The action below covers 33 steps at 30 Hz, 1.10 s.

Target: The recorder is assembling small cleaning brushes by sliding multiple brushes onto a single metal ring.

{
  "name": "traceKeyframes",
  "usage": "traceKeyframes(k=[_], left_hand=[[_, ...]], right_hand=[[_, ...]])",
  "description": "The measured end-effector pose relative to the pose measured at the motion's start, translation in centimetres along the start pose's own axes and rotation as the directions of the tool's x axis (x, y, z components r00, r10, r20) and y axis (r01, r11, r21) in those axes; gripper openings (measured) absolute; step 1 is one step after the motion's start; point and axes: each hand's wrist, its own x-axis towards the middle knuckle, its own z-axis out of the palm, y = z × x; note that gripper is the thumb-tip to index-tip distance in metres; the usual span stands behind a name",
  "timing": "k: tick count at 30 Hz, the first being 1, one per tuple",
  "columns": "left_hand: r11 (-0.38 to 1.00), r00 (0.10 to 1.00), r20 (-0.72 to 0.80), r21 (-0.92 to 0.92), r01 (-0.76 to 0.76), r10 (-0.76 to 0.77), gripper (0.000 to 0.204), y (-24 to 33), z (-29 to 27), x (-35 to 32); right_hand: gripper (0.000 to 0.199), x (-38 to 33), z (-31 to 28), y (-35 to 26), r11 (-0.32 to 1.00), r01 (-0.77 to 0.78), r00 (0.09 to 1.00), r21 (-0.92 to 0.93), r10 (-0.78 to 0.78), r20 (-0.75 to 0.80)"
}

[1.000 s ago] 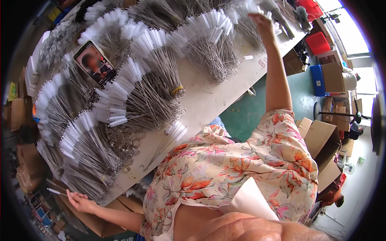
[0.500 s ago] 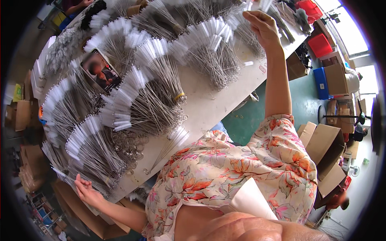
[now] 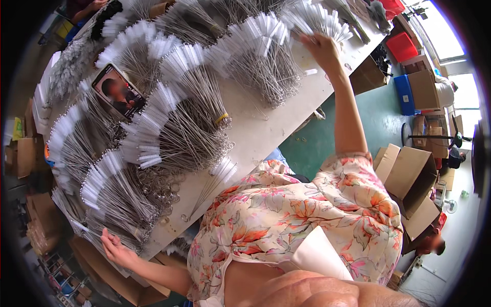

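Observation:
My left hand [image 3: 118, 249] is at the near left edge of the table, fingers pinched round the thin wire of a white-bristled tube brush [image 3: 79, 226]. Beside it spreads a fan of wire-handled brushes [image 3: 120, 189] with looped ends. My right hand [image 3: 325, 52] reaches over the far right part of the table, fingers bent together. What sits between those fingertips, if anything, is too small to make out. Just beyond that hand lies another bunch of brushes [image 3: 319, 23], and a thicker pile [image 3: 268, 61] is to its left.
A phone [image 3: 118, 92] playing a video rests on the brushes. Metal rings [image 3: 158, 187] and a few loose brushes [image 3: 212, 179] lie near my body on the pale table [image 3: 255, 133]. Cardboard boxes [image 3: 409, 176] and a fan [image 3: 455, 137] stand right; another person's hand [image 3: 97, 4] shows far left.
My right hand has come back toward me from the table's far right edge, uncovering the brush bunch there. My left hand has shifted slightly right and nearer, the brush moving with it.

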Motion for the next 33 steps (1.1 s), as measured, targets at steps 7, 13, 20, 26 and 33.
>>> traceKeyframes(k=[7, 13, 20, 26, 33], left_hand=[[1.0, 0.999, 0.035, 0.003, 0.0, 0.0, 0.031, -1.0, -1.1, 0.4], [1.0, 0.988, 0.152, 0.001, -0.016, 0.016, 0.03, -1.3, 0.8, -0.6], [1.0, 0.988, 0.153, 0.012, 0.007, -0.009, 0.029, -1.1, 0.8, -1.4], [0.999, 0.994, 0.112, 0.04, 0.014, -0.019, 0.03, -1.2, -0.5, -2.3], [0.999, 0.997, 0.061, 0.014, 0.044, -0.044, 0.029, -0.8, 0.1, -2.9]], right_hand=[[0.03, -6.6, 4.2, 7.0, 0.974, -0.214, 0.957, 0.079, 0.193, 0.217], [0.029, -5.9, 4.6, 5.6, 0.987, -0.159, 0.986, 0.032, 0.16, -0.045], [0.024, 1.2, 4.3, 0.6, 0.961, 0.249, 0.965, 0.122, -0.235, -0.12], [0.027, 12.2, 4.3, 9.0, 0.986, 0.016, 0.993, -0.166, -0.035, -0.112], [0.033, 12.3, 3.4, 8.3, 0.954, -0.02, 0.999, -0.298, 0.034, 0.039]])
